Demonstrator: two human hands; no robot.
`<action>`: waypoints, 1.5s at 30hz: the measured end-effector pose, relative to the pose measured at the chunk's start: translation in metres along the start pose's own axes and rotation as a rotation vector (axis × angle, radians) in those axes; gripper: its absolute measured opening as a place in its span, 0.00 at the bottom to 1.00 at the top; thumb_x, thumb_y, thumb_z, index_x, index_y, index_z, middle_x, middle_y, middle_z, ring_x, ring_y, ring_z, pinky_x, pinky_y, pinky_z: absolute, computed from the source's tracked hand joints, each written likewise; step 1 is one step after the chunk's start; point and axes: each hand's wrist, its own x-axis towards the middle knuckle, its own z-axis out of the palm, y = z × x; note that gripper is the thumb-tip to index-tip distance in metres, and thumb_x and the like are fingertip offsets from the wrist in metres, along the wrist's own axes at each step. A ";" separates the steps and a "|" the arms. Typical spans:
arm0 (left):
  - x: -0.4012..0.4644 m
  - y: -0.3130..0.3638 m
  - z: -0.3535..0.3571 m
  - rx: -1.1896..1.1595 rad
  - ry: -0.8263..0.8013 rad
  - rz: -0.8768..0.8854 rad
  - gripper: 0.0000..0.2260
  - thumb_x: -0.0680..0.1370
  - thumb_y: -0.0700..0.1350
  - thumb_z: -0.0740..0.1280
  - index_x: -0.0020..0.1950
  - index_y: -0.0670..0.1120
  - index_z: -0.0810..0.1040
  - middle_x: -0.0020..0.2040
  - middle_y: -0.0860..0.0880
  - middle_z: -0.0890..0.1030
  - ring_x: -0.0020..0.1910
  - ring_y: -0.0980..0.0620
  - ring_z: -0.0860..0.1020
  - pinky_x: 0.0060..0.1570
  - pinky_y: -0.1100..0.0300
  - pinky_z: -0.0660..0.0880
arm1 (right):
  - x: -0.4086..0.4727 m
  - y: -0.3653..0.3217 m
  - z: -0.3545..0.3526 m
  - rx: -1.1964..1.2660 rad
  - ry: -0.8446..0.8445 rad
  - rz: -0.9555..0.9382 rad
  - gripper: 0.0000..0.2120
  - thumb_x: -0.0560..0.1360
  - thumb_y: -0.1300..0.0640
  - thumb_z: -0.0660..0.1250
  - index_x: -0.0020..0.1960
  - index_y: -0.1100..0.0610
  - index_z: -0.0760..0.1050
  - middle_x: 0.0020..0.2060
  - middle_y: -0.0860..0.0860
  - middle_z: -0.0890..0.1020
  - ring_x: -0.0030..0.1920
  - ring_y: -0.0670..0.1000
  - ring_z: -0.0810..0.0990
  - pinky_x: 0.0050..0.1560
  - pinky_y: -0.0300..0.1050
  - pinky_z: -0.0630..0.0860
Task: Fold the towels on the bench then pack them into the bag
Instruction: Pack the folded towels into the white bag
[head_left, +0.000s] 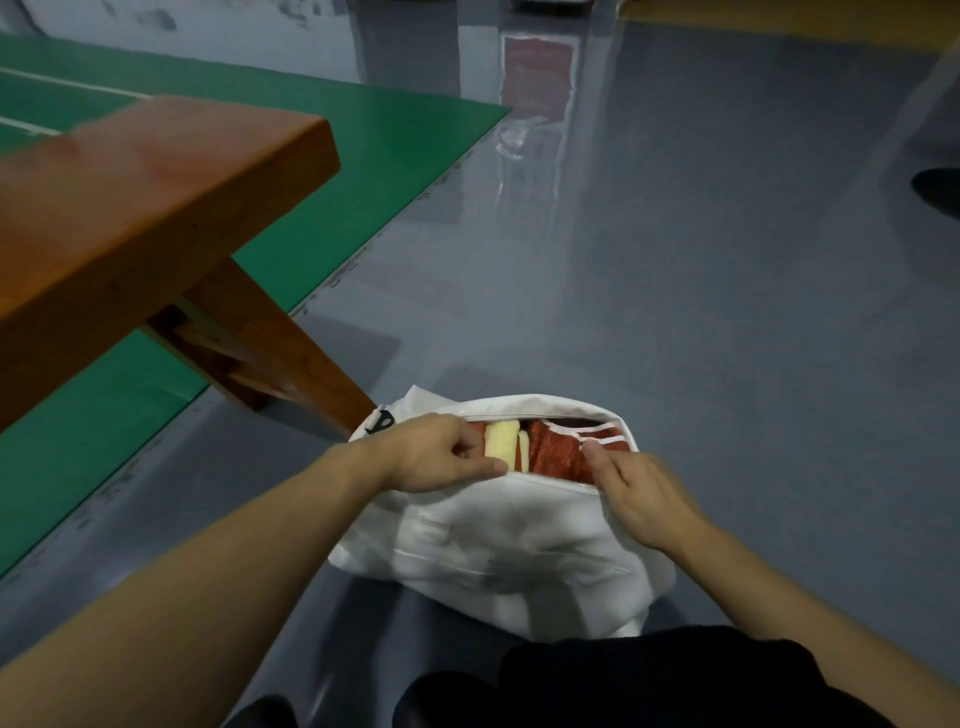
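A white bag (498, 540) stands on the grey floor in front of me, its zip mouth open at the top. Inside it a folded pale yellow towel (501, 439) stands on edge at the left, and a red towel (558, 454) with white stripes fills the right. My left hand (441, 454) pinches the bag's near edge at the left end of the opening, fingers beside the yellow towel. My right hand (639, 496) rests on the bag's near edge at the right end, fingertips touching the red towel. The wooden bench (135, 192) at the left shows no towels.
The bench's slanted leg (270, 343) comes down to the floor just left of the bag. A green court mat (374, 150) lies under and behind the bench. My dark-clothed knees (649, 680) are at the bottom edge. A dark shoe (937, 189) shows at the far right.
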 end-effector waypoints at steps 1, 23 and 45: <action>-0.001 0.001 0.003 0.019 -0.023 -0.004 0.24 0.79 0.66 0.63 0.40 0.46 0.77 0.40 0.48 0.79 0.39 0.52 0.76 0.42 0.57 0.72 | 0.000 0.001 0.001 -0.004 -0.015 -0.001 0.28 0.82 0.37 0.48 0.30 0.52 0.64 0.28 0.47 0.73 0.34 0.53 0.74 0.38 0.51 0.69; 0.035 -0.036 0.034 0.351 0.611 -0.027 0.19 0.76 0.67 0.66 0.47 0.52 0.75 0.44 0.54 0.76 0.43 0.53 0.72 0.46 0.55 0.72 | 0.055 0.012 0.041 -0.327 0.087 0.125 0.30 0.81 0.32 0.44 0.36 0.50 0.73 0.36 0.48 0.81 0.40 0.53 0.79 0.42 0.48 0.74; -0.015 -0.131 0.033 -0.720 0.678 -0.620 0.08 0.81 0.50 0.68 0.47 0.48 0.83 0.43 0.49 0.83 0.44 0.47 0.81 0.46 0.54 0.77 | 0.115 -0.094 0.124 -0.174 0.037 -0.305 0.31 0.76 0.29 0.51 0.62 0.50 0.76 0.54 0.48 0.79 0.58 0.53 0.76 0.60 0.49 0.68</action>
